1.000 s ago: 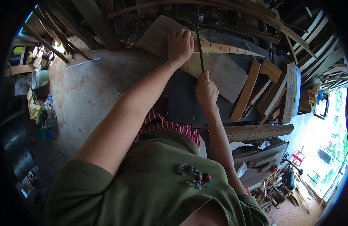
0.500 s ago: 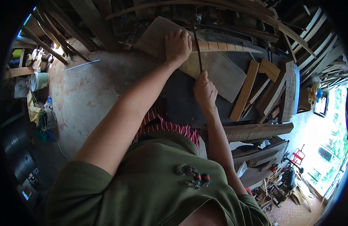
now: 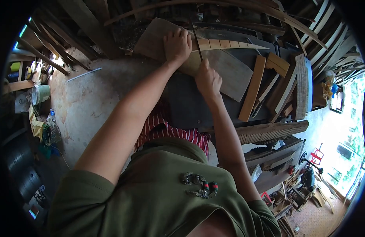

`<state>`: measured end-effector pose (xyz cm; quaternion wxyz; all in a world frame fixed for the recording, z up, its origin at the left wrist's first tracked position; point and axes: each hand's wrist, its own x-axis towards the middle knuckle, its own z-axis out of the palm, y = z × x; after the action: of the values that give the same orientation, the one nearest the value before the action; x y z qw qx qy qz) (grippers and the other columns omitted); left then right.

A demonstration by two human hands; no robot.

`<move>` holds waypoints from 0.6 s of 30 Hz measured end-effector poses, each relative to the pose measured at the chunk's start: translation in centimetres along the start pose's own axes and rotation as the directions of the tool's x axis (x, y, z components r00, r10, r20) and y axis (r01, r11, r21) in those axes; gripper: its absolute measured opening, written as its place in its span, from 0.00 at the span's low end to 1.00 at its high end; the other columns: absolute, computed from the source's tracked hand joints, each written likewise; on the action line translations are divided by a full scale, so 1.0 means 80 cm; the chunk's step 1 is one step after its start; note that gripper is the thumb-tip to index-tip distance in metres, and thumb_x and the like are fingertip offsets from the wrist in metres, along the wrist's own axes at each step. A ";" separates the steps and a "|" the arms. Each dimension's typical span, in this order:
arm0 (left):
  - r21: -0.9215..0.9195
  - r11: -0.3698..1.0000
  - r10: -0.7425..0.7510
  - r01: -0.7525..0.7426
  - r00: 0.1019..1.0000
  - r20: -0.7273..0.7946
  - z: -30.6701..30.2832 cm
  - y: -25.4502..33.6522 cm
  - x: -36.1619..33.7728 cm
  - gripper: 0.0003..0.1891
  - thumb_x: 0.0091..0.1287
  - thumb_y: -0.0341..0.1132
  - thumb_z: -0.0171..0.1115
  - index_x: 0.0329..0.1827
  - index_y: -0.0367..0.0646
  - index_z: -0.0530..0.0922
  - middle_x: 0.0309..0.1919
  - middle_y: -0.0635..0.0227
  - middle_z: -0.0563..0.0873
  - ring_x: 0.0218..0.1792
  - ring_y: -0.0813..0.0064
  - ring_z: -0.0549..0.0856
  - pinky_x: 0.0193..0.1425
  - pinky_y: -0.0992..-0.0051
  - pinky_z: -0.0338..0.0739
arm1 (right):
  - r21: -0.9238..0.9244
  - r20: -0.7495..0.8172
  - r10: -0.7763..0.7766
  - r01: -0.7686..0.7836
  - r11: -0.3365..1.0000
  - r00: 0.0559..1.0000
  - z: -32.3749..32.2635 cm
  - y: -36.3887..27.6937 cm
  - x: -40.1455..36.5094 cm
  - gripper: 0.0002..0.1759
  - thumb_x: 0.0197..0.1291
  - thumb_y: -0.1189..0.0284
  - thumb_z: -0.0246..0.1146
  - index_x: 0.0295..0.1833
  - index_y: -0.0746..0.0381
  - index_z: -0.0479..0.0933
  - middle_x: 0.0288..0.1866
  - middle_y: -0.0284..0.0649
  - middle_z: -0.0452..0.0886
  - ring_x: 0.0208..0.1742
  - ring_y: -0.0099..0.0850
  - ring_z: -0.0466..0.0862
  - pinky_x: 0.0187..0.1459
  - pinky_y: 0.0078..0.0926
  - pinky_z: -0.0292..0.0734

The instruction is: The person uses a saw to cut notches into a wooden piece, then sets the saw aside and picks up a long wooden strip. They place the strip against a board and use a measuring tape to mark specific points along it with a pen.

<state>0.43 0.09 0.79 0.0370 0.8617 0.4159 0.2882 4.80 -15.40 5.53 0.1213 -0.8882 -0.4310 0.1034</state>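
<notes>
A curved, tapering wood strip [image 3: 224, 44] with several dark cross lines lies over flat wooden boards [image 3: 228, 73] on the dark table. My left hand [image 3: 177, 46] presses down at its left end, fingers bent over it and hiding that end. In my right hand [image 3: 209, 81], fingers wrapped round its handle, is a saw [image 3: 196, 39] with a narrow dark blade seen nearly edge-on. The blade crosses the strip just right of my left hand, its far end pointing away from me. The handle is mostly hidden by my fingers.
Wood offcuts [image 3: 252, 89] lie at the table's right. A ridged beam [image 3: 269, 132] runs along its near right side, with a toothed circular blade [image 3: 275, 168] below. Long curved timber [image 3: 245, 6] arches behind. A bucket [image 3: 40, 94] stands far left.
My right hand and the saw have moved forward, bringing the handle closer to the strip. The strip's right tip was blurred and now looks sharp. The whole view has shifted slightly.
</notes>
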 end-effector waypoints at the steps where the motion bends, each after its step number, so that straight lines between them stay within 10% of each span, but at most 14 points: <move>1: 0.006 1.000 -0.004 0.004 1.000 0.013 -0.001 -0.001 0.000 0.11 0.73 0.44 0.55 0.44 0.46 0.80 0.43 0.63 0.81 0.47 0.56 0.80 0.51 0.53 0.71 | 0.019 -0.046 -0.034 0.035 0.999 0.998 0.003 -0.004 0.017 0.08 0.67 0.71 0.53 0.47 0.62 0.71 0.32 0.53 0.87 0.36 0.55 0.89 0.38 0.54 0.82; 10: 0.003 0.999 -0.033 0.033 0.998 0.058 -0.004 -0.001 0.000 0.11 0.72 0.43 0.56 0.45 0.47 0.80 0.43 0.64 0.82 0.47 0.58 0.80 0.52 0.54 0.71 | -0.031 0.138 0.064 -0.061 0.998 0.988 -0.010 0.002 -0.028 0.12 0.67 0.71 0.53 0.54 0.62 0.69 0.32 0.54 0.87 0.37 0.55 0.89 0.39 0.54 0.82; 18: -0.031 0.999 -0.019 0.018 1.000 -0.004 -0.003 0.000 0.001 0.10 0.72 0.43 0.57 0.41 0.47 0.78 0.41 0.65 0.80 0.45 0.57 0.80 0.50 0.53 0.70 | 0.015 -0.050 -0.073 0.074 0.997 0.996 0.010 -0.006 0.035 0.09 0.66 0.73 0.53 0.50 0.62 0.69 0.30 0.55 0.86 0.35 0.56 0.88 0.37 0.54 0.82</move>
<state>0.31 0.09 1.02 0.0521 0.8566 0.4194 0.2960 5.91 -12.81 4.70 0.1431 -0.8730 -0.4593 0.0803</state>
